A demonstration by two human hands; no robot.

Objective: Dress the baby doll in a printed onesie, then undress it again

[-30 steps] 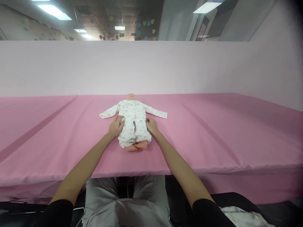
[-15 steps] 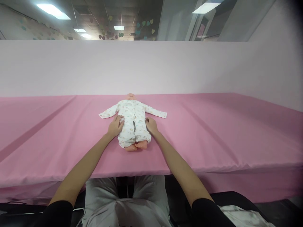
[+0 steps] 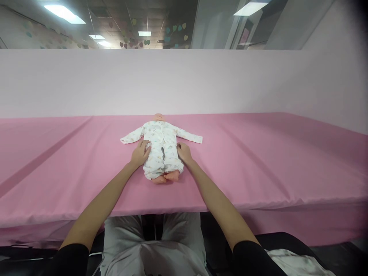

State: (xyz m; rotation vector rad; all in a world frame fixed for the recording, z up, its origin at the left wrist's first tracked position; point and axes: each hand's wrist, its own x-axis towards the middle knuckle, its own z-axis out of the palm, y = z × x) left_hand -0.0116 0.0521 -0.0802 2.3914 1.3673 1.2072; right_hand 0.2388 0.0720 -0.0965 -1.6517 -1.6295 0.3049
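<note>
Two bare hands rest at the waist of a baby doll [image 3: 161, 147] lying on its back on the pink tabletop [image 3: 258, 161]. Left hand [image 3: 140, 153] lies flat against the doll's side, its grip loose, fingers spread over the printed white sleepsuit [image 3: 160, 138]. Right hand [image 3: 184, 152] touches the opposite side, grip relaxed and holding nothing. Between the two grips lie the doll's legs, bare feet [image 3: 165, 177] nearest the person, sleeves spread outward beyond the fingertips.
</note>
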